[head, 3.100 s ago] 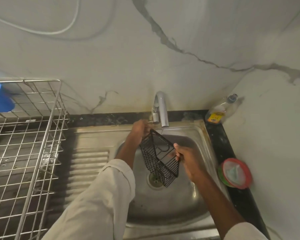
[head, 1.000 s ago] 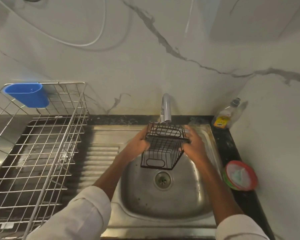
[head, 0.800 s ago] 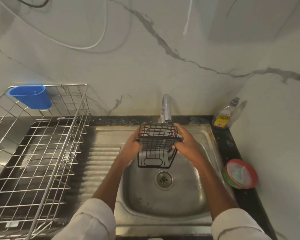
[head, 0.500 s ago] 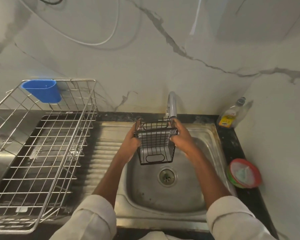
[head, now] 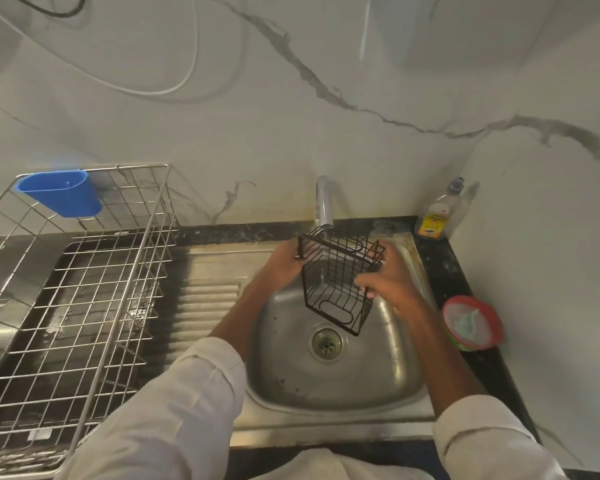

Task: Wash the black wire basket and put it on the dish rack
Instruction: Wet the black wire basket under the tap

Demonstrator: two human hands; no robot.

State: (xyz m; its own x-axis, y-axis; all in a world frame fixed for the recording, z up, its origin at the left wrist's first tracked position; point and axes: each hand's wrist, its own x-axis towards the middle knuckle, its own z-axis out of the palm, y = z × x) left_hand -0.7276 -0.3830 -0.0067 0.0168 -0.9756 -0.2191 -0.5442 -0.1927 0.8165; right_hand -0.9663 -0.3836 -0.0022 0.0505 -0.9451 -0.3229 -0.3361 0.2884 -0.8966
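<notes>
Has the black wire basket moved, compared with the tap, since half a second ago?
Yes. The black wire basket has tilted, so its lower end now swings right, towards the drain. Its top remains under the tap.

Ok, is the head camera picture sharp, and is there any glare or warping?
Head view: black wire basket fairly sharp; red-rimmed bowl softly blurred; dim light, mild glare on the sink and tap; wide-angle bending splays the dish rack.
</notes>
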